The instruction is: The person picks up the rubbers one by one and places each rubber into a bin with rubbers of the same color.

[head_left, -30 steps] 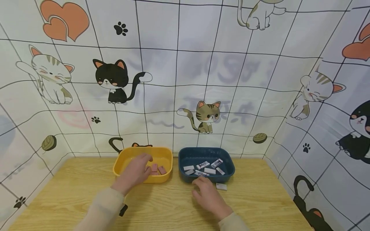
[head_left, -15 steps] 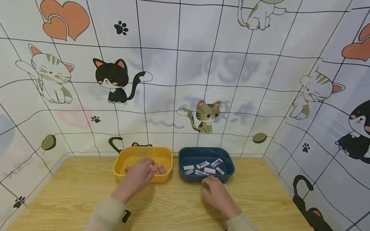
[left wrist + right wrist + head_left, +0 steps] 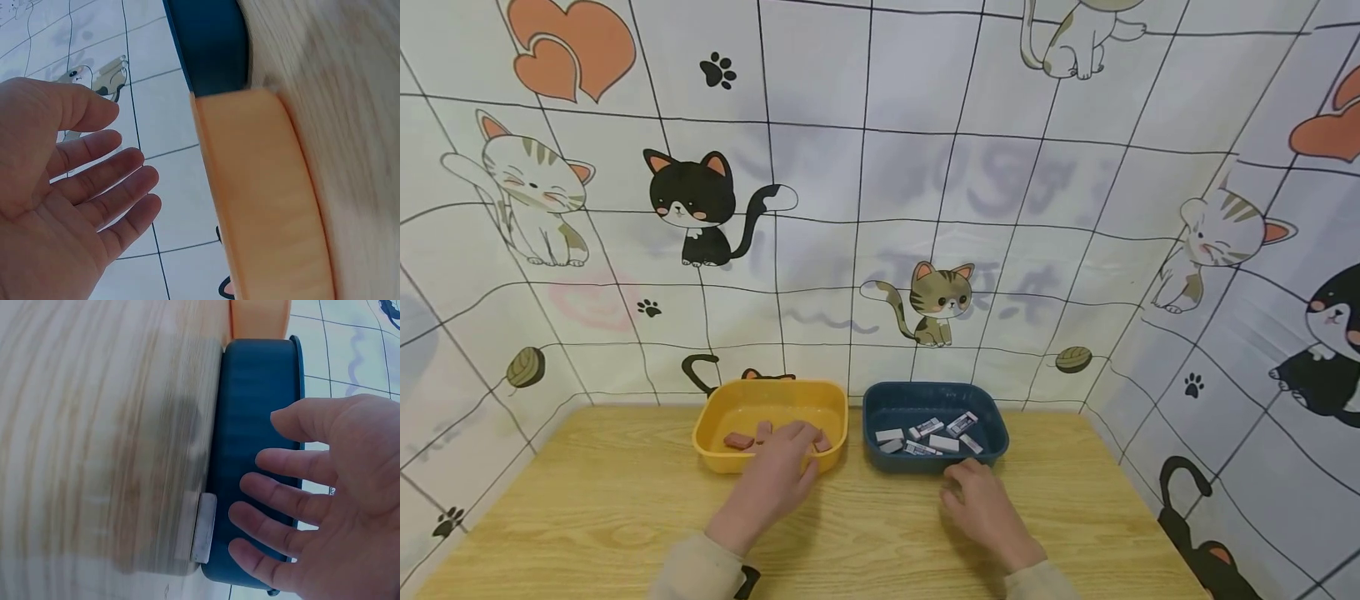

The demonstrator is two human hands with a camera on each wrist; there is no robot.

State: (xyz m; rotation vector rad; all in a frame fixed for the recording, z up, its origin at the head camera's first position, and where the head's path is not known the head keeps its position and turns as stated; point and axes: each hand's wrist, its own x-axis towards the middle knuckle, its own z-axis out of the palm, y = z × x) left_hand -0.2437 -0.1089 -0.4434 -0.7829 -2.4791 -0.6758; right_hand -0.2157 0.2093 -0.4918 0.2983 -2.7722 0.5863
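My left hand [image 3: 772, 481] reaches over the front rim of a yellow bin [image 3: 737, 408], which holds several small pink blocks [image 3: 739, 440]. Its fingers are loosely bent with nothing between them, as the left wrist view shows. In front of a dark blue bin [image 3: 880, 408] hovers my right hand [image 3: 991, 510], fingers relaxed and holding nothing. Several white erasers [image 3: 944, 443] with dark printing lie inside the blue bin. One more white eraser [image 3: 204, 528] rests on the table against that bin's front wall in the right wrist view; in the head view my right hand hides it.
The two bins stand side by side at the back of a light wooden table [image 3: 865, 542]. A cloth [image 3: 820, 250] printed with cats and grid lines hangs behind and at the sides. A black strap [image 3: 747, 582] shows at my left wrist.
My left hand has moved right over the yellow bin, uncovering pink blocks on its left side. My right hand has shifted right along the blue bin's front, now covering the loose eraser.
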